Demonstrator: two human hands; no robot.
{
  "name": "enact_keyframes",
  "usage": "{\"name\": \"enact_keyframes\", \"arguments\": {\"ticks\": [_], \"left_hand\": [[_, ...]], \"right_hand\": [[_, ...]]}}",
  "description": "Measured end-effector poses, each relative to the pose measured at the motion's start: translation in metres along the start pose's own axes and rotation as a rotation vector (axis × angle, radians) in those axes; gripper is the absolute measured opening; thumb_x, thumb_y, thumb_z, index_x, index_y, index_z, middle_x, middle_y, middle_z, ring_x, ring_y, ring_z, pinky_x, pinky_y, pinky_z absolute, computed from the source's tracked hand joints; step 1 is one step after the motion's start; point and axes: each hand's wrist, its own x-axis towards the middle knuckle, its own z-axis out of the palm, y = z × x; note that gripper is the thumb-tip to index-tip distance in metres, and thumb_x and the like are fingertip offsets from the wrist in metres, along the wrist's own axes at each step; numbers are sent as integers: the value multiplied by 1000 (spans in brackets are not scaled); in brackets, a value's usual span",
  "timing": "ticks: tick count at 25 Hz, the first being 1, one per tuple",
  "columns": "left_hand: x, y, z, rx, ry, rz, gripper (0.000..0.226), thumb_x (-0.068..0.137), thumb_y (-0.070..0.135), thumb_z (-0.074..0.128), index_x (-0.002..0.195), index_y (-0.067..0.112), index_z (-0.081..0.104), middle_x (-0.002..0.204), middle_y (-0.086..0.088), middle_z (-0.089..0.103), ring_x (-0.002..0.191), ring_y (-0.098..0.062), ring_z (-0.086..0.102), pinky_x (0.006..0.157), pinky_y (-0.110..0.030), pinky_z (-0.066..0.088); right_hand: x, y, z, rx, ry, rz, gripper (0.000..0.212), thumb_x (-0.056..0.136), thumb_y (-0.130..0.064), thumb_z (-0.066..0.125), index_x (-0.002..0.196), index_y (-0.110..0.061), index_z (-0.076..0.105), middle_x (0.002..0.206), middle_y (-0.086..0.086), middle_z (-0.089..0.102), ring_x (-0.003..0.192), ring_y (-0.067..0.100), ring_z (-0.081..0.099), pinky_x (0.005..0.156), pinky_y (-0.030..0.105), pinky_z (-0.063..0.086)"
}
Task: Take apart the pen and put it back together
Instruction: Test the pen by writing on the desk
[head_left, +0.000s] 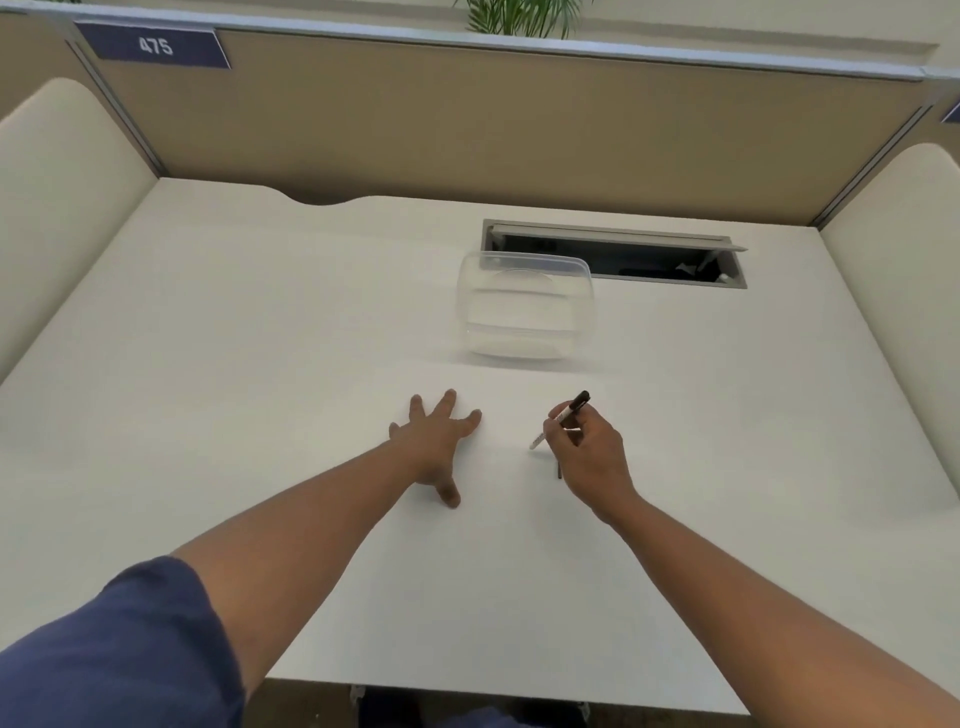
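Note:
My right hand (589, 452) grips a pen (563, 417) with a dark cap end pointing up and away and a pale barrel slanting down to the left, its lower tip close to the white desk (260, 364). A short dark piece (559, 470) shows just below the hand, partly hidden by the palm. My left hand (439, 436) lies flat on the desk to the left of the pen, fingers spread, holding nothing.
A clear plastic container (524, 312) stands beyond the hands at the middle of the desk. Behind it is an open cable hatch (623, 254). Beige partition walls (467, 130) enclose the desk at the back and both sides.

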Motion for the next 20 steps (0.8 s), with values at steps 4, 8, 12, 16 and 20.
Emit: {"name": "enact_keyframes", "arguments": {"ticks": [4, 8, 12, 16, 20], "left_hand": [[1, -1, 0, -15, -1, 7, 138, 58, 39, 95, 157, 46, 0, 167, 6, -21, 150, -44, -20, 113, -74, 16], [1, -2, 0, -16, -5, 10, 138, 58, 41, 95, 157, 46, -1, 167, 6, -22, 150, -44, -20, 114, -74, 16], [1, -1, -1, -2, -5, 8, 138, 58, 43, 95, 157, 46, -1, 167, 6, -22, 150, -44, -19, 114, -74, 17], [1, -1, -1, -5, -1, 7, 139, 58, 43, 95, 157, 46, -2, 167, 5, -22, 150, -44, -19, 114, -74, 17], [1, -1, 0, -7, 0, 7, 138, 58, 42, 95, 157, 46, -1, 167, 5, -22, 150, -44, -20, 114, -74, 17]], "right_hand": [[2, -4, -2, -55, 0, -30, 11, 93, -28, 62, 84, -33, 59, 58, -16, 63, 53, 10, 57, 60, 36, 52], [0, -12, -4, -122, -25, -88, 16, 94, -24, 54, 84, -35, 50, 53, -12, 59, 50, 29, 55, 53, 41, 51], [4, -13, -2, -199, -71, -149, 9, 100, -27, 54, 93, -26, 50, 55, -15, 60, 45, 10, 52, 56, 35, 48], [7, -12, -2, -268, -95, -180, 8, 101, -24, 56, 94, -20, 55, 58, -10, 52, 52, 6, 47, 58, 30, 40], [5, -10, 1, -227, -19, -263, 15, 101, -20, 55, 87, -25, 52, 54, -26, 56, 47, 6, 47, 51, 14, 35]]}}
